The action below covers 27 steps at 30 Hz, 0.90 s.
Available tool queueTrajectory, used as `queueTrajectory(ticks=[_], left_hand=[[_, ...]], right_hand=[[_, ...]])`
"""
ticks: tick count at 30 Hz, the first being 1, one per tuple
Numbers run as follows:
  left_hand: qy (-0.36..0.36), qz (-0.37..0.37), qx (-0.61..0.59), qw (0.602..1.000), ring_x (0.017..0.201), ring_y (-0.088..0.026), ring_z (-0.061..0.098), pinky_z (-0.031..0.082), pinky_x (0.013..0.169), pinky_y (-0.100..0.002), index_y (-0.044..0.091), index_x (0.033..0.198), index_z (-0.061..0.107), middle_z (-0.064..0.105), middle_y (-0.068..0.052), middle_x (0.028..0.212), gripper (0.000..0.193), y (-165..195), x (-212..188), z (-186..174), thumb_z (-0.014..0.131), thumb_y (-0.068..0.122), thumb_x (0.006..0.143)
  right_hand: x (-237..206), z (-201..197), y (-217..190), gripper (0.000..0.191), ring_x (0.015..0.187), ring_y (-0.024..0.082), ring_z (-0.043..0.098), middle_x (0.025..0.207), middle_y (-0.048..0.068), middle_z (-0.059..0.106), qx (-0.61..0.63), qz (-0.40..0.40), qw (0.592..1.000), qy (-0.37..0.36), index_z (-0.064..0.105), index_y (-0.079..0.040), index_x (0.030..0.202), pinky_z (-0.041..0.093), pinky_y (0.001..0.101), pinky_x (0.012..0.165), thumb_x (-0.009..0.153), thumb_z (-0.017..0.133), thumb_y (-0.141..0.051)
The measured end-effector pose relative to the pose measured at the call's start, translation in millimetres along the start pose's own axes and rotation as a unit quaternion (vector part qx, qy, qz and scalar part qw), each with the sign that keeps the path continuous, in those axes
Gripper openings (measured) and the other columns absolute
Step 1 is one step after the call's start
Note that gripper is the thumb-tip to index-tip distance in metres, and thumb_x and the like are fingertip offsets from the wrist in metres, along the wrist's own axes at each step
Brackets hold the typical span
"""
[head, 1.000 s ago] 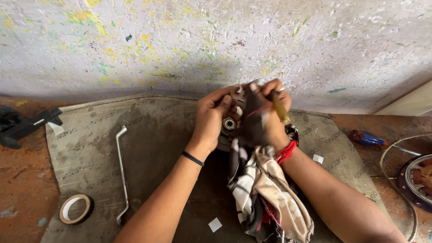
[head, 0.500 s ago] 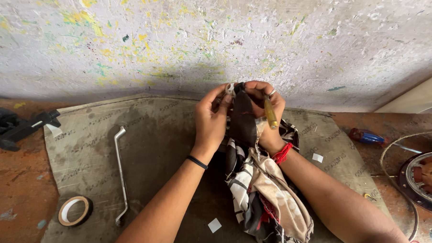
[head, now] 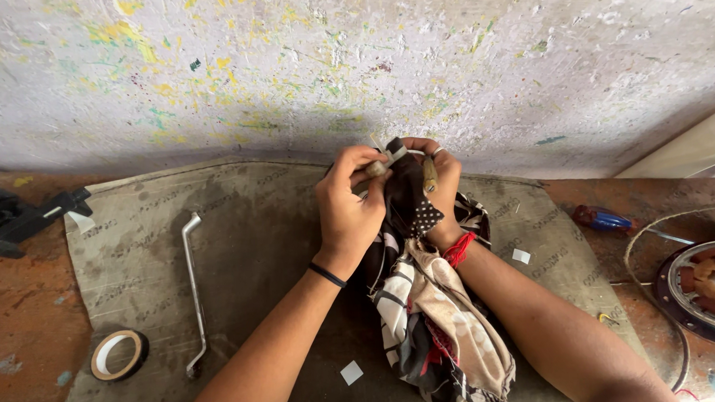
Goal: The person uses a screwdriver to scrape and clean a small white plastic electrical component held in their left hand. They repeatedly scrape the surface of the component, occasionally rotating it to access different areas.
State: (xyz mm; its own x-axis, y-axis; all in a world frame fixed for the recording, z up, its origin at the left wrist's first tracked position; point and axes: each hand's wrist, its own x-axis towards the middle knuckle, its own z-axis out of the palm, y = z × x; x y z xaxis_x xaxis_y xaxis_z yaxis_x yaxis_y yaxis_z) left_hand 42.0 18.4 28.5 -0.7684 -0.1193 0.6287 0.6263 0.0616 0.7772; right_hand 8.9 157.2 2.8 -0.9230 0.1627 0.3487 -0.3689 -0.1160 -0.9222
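While gripping patterned rag [head: 425, 317], both hands [head: 389, 196] close.

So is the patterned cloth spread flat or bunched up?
Bunched: the patterned cloth hangs crumpled from both hands, left hand and right hand, wrapped around something small.

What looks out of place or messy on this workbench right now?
Mostly wear and clutter. The wall is flecked with paint, and the mat is stained, with small white scraps on it. A bent wrench and a tape roll lie loose. Both hands, left hand and right hand, clutch a rag.
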Motion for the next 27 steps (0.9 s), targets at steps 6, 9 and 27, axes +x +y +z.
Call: queueTrajectory(ticks=[6, 9, 27], left_hand=[[0.023, 0.002, -0.008, 1.0, 0.1, -0.017, 0.076, 0.063, 0.088, -0.028, 0.001, 0.106, 0.062, 0.076, -0.01, 0.104, 0.025, -8.2, 3.2, -2.6, 0.068, -0.016, 0.088], [0.015, 0.006, -0.001, 1.0, 0.1, -0.016, 0.076, 0.063, 0.087, -0.027, 0.001, 0.105, 0.063, 0.077, -0.009, 0.105, 0.025, -8.3, 1.4, -2.5, 0.069, -0.015, 0.088], [-0.07, -0.047, -0.173, 0.981, 0.103, -0.013, 0.072, 0.063, 0.092, -0.028, -0.001, 0.103, 0.065, 0.073, -0.009, 0.11, 0.024, -20.8, 6.2, -4.9, 0.073, -0.016, 0.088]], right_hand=[[10.3, 0.1, 7.7, 0.018, 0.07, 0.007, 0.063, 0.086, 0.003, 0.069, 0.072, 0.053, 0.992, -0.092, 0.065, 0.005, 0.106, 0.051, 0.022, 0.06, 0.101, 0.066, -0.013], [5.0, -1.0, 10.6, 0.02, 0.076, 0.004, 0.06, 0.089, -0.001, 0.066, -0.019, -0.006, 0.995, -0.097, 0.062, 0.002, 0.109, 0.051, 0.0216, 0.065, 0.099, 0.067, -0.015], [8.0, -1.1, 7.2, 0.016, 0.075, 0.012, 0.063, 0.082, 0.006, 0.067, -0.19, -0.044, 0.975, -0.103, 0.065, -0.006, 0.095, 0.053, 0.0315, 0.07, 0.084, 0.066, -0.017]])
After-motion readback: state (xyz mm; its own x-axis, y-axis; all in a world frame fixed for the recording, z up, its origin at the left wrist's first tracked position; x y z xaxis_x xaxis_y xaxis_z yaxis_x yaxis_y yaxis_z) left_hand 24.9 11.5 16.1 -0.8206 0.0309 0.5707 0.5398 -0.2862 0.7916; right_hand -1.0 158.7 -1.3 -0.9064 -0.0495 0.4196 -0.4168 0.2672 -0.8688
